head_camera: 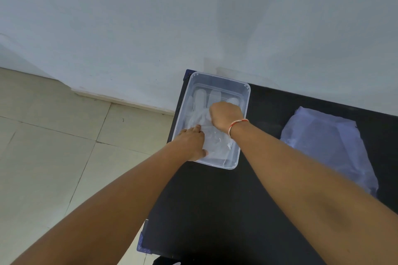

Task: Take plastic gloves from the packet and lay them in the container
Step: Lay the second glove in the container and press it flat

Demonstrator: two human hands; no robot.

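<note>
A clear plastic container (243, 92) stands at the far left corner of the black table (215, 211). Thin clear plastic gloves (201, 98) lie flat inside it, fingers pointing away from me. My left hand (191, 142) rests inside the container at its near left side, fingers spread and pressing on the cuff end of the gloves. My right hand (225, 115) is curled over the middle of the gloves, fingers bent down onto the plastic. The glove packet (323, 146), a bluish translucent bag, lies flat on the table to the right.
A pale wall rises right behind the table. Tiled floor lies to the left, beyond the table's left edge. A thread bracelet (237, 125) circles my right wrist.
</note>
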